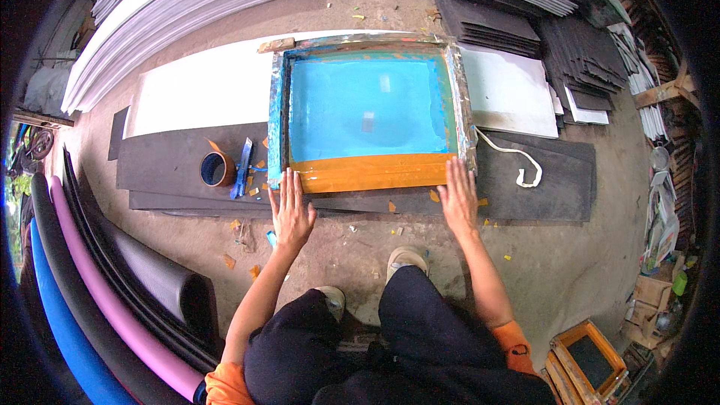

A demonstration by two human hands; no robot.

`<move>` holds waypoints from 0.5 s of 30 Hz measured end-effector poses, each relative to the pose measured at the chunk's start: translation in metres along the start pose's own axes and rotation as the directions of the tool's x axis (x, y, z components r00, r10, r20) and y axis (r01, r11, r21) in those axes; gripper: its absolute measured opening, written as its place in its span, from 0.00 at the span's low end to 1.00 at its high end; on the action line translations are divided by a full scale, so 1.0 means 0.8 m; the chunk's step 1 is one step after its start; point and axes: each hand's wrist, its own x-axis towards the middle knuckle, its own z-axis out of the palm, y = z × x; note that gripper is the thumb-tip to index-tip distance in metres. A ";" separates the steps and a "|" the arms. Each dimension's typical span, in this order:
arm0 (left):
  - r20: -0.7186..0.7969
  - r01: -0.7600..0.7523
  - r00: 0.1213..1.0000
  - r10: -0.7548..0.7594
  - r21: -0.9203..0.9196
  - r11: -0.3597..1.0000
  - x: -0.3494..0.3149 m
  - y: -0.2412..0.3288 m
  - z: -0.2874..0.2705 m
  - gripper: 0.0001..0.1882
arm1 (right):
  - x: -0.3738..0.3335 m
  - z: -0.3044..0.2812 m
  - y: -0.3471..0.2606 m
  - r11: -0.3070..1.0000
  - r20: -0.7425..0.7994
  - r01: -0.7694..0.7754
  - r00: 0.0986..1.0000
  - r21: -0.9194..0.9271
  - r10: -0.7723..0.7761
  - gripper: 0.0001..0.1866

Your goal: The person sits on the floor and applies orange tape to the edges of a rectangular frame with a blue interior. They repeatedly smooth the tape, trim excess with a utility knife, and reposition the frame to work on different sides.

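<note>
A wooden screen-printing frame [276,116] lies in front of me across white and black sheets. Its mesh [334,105] is coated blue, and a strip of orange tape [375,174] runs along the near side. My left hand [292,214] rests with fingers stretched out on the near left corner. On the near right corner lies my right hand [460,199], its fingers also extended and holding nothing. Left of the frame stand a brown cup [216,169] with dark contents and a blue-stained flat tool [242,167].
White sheet [202,94] and black sheets [540,187] extend beneath the frame. A white cord [517,152] curls at right. White stacks [195,11] and black stacks [577,60] stand farther back. Coloured rolls [112,300] line the left; smaller frames [592,360] sit lower right.
</note>
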 end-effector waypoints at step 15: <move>0.307 0.406 0.786 -0.537 -0.911 0.074 -0.014 -0.048 0.019 0.17 | -0.028 0.004 0.037 -0.310 0.560 -0.470 0.628 0.827 0.540 0.14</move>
